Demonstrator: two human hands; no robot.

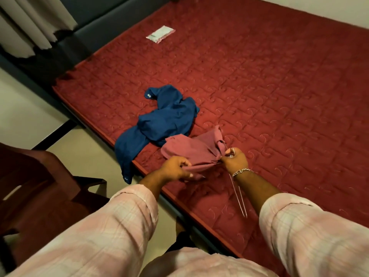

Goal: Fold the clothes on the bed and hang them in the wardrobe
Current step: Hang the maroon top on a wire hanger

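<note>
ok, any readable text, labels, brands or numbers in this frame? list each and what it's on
No text can be read in this frame.
Flat packet at the far side of the mattress: it has dark marks on it, too small and blurred to read.
Blue shirt: no label or print shows; only small pale buttons on the cuffs.
Pink garment, held by the left hand and right hand: no print visible.

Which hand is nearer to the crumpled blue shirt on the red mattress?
Left. The left hand grips the pink garment just below the blue shirt; the right hand is farther right.
</note>
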